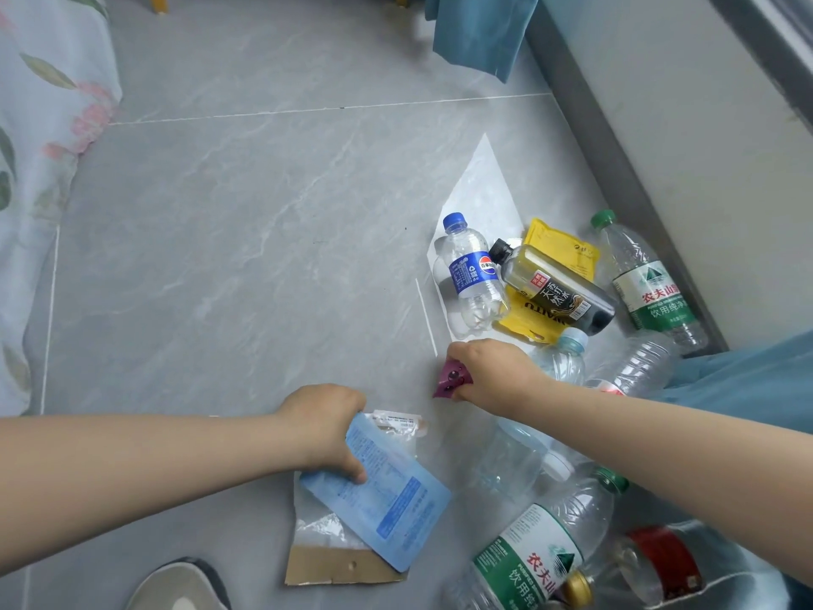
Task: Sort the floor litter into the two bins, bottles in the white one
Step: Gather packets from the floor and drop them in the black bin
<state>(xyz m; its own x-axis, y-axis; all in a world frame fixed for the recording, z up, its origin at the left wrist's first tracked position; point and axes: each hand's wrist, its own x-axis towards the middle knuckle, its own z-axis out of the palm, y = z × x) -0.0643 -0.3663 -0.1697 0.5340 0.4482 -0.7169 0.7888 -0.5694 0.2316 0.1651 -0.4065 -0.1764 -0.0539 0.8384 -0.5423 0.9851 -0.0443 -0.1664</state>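
My left hand grips a light blue sachet low in the middle, above a clear packet with a brown card header. My right hand is closed on a small purple wrapper. Beyond it lie a blue-capped Pepsi water bottle, a dark-labelled drink bottle on a yellow pouch, and a green-capped water bottle. More clear bottles lie under my right arm, with a green-labelled one and a red-labelled one at the bottom. No bin is in view.
Grey tiled floor spreads to the left. A floral bedsheet hangs along the left edge. A wall with grey skirting runs down the right, teal curtain above. A slipper shows at the bottom left.
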